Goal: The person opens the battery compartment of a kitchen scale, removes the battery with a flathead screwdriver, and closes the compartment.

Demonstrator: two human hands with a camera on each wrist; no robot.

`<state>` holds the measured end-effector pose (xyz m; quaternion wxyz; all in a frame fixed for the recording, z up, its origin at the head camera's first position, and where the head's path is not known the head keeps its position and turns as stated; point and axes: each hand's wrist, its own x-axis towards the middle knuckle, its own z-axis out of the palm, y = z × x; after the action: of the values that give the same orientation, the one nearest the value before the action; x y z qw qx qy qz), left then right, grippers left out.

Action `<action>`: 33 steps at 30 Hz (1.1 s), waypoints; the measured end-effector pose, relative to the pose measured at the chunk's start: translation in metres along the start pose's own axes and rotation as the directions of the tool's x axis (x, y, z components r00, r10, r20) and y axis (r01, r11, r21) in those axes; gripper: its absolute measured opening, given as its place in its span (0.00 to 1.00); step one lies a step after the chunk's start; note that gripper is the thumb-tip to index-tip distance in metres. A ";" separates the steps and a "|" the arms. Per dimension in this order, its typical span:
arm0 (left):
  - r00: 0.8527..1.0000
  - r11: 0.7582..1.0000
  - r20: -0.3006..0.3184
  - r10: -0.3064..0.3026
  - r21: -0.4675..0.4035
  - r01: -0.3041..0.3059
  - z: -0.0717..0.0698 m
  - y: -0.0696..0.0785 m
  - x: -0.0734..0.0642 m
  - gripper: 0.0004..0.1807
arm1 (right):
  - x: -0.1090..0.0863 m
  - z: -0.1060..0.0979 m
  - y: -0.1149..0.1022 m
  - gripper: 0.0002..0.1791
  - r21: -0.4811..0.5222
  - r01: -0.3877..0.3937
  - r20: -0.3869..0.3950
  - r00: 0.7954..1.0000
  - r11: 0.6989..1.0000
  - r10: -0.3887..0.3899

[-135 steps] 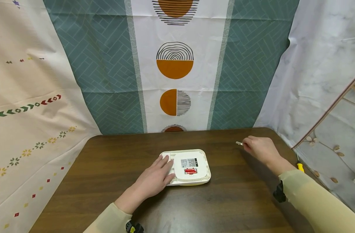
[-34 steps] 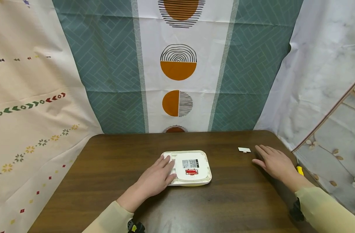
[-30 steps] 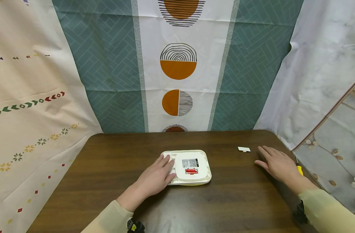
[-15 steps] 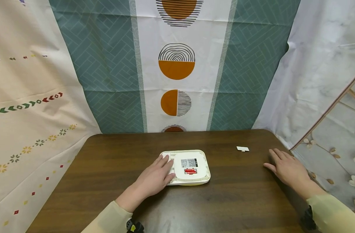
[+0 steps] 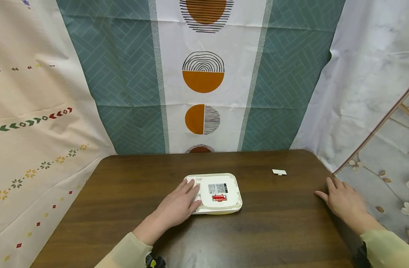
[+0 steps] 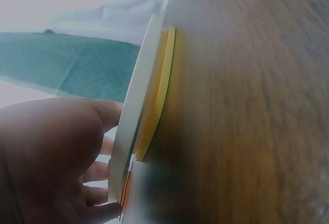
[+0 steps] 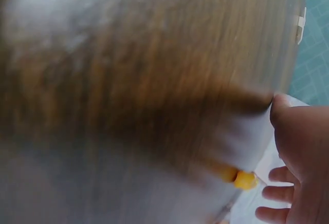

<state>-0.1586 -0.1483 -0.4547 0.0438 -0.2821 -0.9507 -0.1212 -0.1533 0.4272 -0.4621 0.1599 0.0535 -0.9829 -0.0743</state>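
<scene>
A flat white device (image 5: 238,190) with rounded corners lies underside up on the table. Its label and red batteries (image 5: 219,198) in an uncovered compartment face upward. My left hand (image 5: 176,204) rests on its left end, fingers spread; in the left wrist view the device's pale side (image 6: 134,100) shows against that hand, with a yellow layer beneath. My right hand (image 5: 346,203) is at the table's right edge, fingers extended and holding nothing. Below its fingers, the right wrist view shows a yellow handle (image 7: 245,180), hidden in the head view. A small white tabbed cover (image 5: 279,172) lies at the back right.
The brown wooden table (image 5: 130,186) has rounded back corners. A teal and white patterned cloth (image 5: 124,74) hangs behind it. Beige cloth (image 5: 40,149) on the left and floral pale cloth (image 5: 385,156) on the right flank the table.
Earlier my right hand held the small white cover, then let it go on the table. Since then the hand has moved right and nearer, to the table edge. The left hand stays put.
</scene>
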 end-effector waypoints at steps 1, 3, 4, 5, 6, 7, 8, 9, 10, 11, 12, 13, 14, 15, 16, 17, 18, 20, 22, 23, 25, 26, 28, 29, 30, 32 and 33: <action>1.000 1.000 0.000 0.000 0.001 0.000 0.000 0.000 0.000 0.34 | -0.001 -0.001 0.001 0.40 -0.007 -0.003 0.005 1.000 1.000 0.003; 1.000 1.000 -0.002 0.000 0.004 0.000 0.000 0.000 0.000 0.34 | -0.003 -0.003 0.002 0.39 -0.020 -0.005 0.003 1.000 1.000 0.005; 1.000 1.000 -0.004 0.002 0.008 -0.002 0.000 0.000 0.000 0.34 | -0.003 -0.003 0.002 0.39 -0.026 0.001 -0.010 1.000 1.000 -0.001; 1.000 1.000 -0.004 0.002 0.008 -0.002 0.000 0.000 0.000 0.34 | -0.004 -0.004 0.002 0.37 -0.025 0.000 -0.014 1.000 1.000 0.000; 1.000 1.000 -0.006 0.003 0.006 -0.003 0.000 0.000 0.000 0.34 | -0.005 -0.004 0.002 0.35 -0.022 0.002 -0.029 1.000 1.000 -0.003; 1.000 1.000 -0.007 0.002 0.005 -0.002 0.000 0.000 0.000 0.34 | -0.007 -0.005 0.001 0.33 -0.016 0.007 -0.051 0.999 1.000 -0.008; 1.000 1.000 -0.008 0.002 0.002 -0.002 0.000 0.000 -0.001 0.34 | -0.008 -0.005 0.001 0.31 -0.010 0.012 -0.075 0.997 1.000 -0.012; 1.000 1.000 -0.007 0.002 0.001 -0.002 0.000 0.000 -0.001 0.34 | -0.009 -0.005 0.001 0.30 -0.003 0.018 -0.100 0.995 1.000 -0.019; 1.000 1.000 -0.006 0.001 -0.001 -0.001 0.000 0.000 -0.001 0.34 | -0.011 -0.005 0.001 0.29 0.004 0.028 -0.126 0.992 1.000 -0.027; 1.000 1.000 -0.005 0.001 -0.002 -0.001 -0.001 0.001 -0.001 0.34 | -0.012 -0.005 0.001 0.28 0.009 0.030 -0.137 0.990 1.000 -0.028; 1.000 1.000 -0.005 0.000 -0.003 0.000 -0.001 0.001 -0.001 0.34 | -0.014 -0.005 0.001 0.28 0.009 0.031 -0.147 0.989 0.999 -0.030; 1.000 1.000 -0.005 0.000 -0.003 0.000 -0.001 0.001 -0.001 0.34 | -0.015 -0.005 0.002 0.28 0.010 0.029 -0.148 0.989 1.000 -0.027; 1.000 1.000 -0.005 0.000 -0.003 0.000 -0.001 0.001 -0.001 0.34 | -0.016 -0.006 0.002 0.28 0.010 0.022 -0.136 0.990 1.000 -0.020; 1.000 1.000 -0.006 0.000 -0.002 0.000 -0.001 0.001 -0.001 0.34 | -0.016 -0.007 0.004 0.28 0.009 0.014 -0.120 0.993 1.000 -0.012; 1.000 1.000 -0.007 0.000 0.000 0.000 0.000 0.001 -0.001 0.34 | -0.017 -0.007 0.004 0.29 0.007 0.003 -0.106 0.994 1.000 -0.003; 1.000 1.000 -0.008 0.001 0.002 0.000 0.000 0.001 -0.001 0.33 | -0.017 -0.008 0.006 0.30 0.005 -0.012 -0.085 0.996 1.000 0.012; 1.000 1.000 -0.011 0.001 0.003 -0.001 0.000 0.001 -0.001 0.33 | -0.018 -0.009 0.007 0.31 0.004 -0.024 -0.062 0.998 1.000 0.024; 1.000 1.000 -0.014 0.002 0.005 -0.002 0.000 0.001 -0.001 0.33 | -0.019 -0.010 0.010 0.29 0.019 -0.051 -0.015 0.999 0.999 0.051; 1.000 1.000 -0.016 0.001 0.007 -0.001 0.000 0.001 -0.001 0.33 | -0.020 -0.010 0.012 0.24 0.040 -0.073 0.012 0.997 0.997 0.072; 1.000 1.000 -0.016 0.001 0.007 -0.001 0.000 0.000 -0.001 0.33 | -0.020 -0.011 0.014 0.21 0.052 -0.086 0.031 0.996 0.995 0.085; 1.000 1.000 -0.019 0.001 0.006 -0.001 0.000 0.000 -0.001 0.33 | -0.021 -0.012 0.016 0.18 0.077 -0.097 0.049 0.994 0.992 0.093; 1.000 1.000 -0.021 0.004 0.004 -0.004 0.000 0.000 -0.002 0.33 | -0.021 -0.012 0.017 0.17 0.086 -0.096 0.041 0.995 0.992 0.093; 1.000 1.000 -0.021 0.008 0.000 -0.008 -0.001 0.001 -0.002 0.32 | -0.022 -0.013 0.019 0.13 0.100 -0.105 0.046 0.994 0.989 0.101; 1.000 1.000 -0.023 0.011 -0.002 -0.011 -0.001 0.001 -0.003 0.32 | -0.022 -0.013 0.020 0.12 0.103 -0.110 0.049 0.993 0.989 0.105; 1.000 1.000 -0.025 0.014 -0.006 -0.014 -0.002 0.002 -0.003 0.32 | -0.023 -0.013 0.021 0.11 0.108 -0.113 0.050 0.993 0.988 0.109; 1.000 1.000 -0.024 0.017 -0.007 -0.017 -0.002 0.002 -0.003 0.32 | -0.024 -0.012 0.022 0.09 0.120 -0.126 0.053 0.991 0.985 0.120; 1.000 1.000 -0.022 0.016 -0.005 -0.016 -0.002 0.002 -0.003 0.32 | -0.024 -0.012 0.023 0.08 0.124 -0.132 0.054 0.991 0.983 0.126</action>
<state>-0.1548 -0.1484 -0.4527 0.0543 -0.2885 -0.9476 -0.1264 -0.1285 0.4511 -0.4549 0.1380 -0.0019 -0.9904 -0.0022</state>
